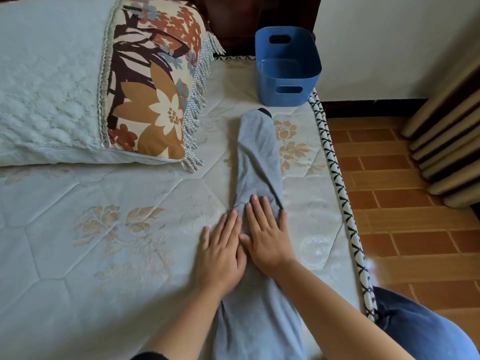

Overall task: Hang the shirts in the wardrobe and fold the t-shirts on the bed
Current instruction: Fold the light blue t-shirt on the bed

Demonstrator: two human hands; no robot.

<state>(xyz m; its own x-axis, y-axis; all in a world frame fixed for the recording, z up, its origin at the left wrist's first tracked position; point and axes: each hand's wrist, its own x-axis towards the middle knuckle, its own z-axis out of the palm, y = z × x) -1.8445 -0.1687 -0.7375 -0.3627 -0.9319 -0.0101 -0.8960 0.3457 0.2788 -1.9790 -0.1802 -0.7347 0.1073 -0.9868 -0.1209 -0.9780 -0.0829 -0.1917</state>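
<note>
One t-shirt (259, 157), grey-blue, lies on the bed (104, 268), folded lengthwise into a long narrow strip. It runs from just short of the tub (285, 66) back toward the person, along the bed's right side, with a dark collar edge showing at its far tip. Two hands are in view, both bare and both palm down with fingers straight, grasping nothing. The left hand (220, 253) lies flat at the strip's left edge, its fingers close together and pointing up the bed; whether its outer fingers rest on cloth or on mattress is hard to tell. The right hand (267, 235) presses flat on the middle of the strip, fingers slightly fanned, its thumb just beside the left hand's index finger. The two forearms come in from the bottom edge and converge, the right one crossing over the near part of the t-shirt. There is one tub, blue, with a cut-out handle at each end, standing at the bed's far right corner. Two pillows lie at the upper left: a pale fluffy one (46, 81) and a floral one (153, 87) with a fringe. One knee (428, 331) in blue denim shows at lower right, above the tiled floor (402, 203).
</note>
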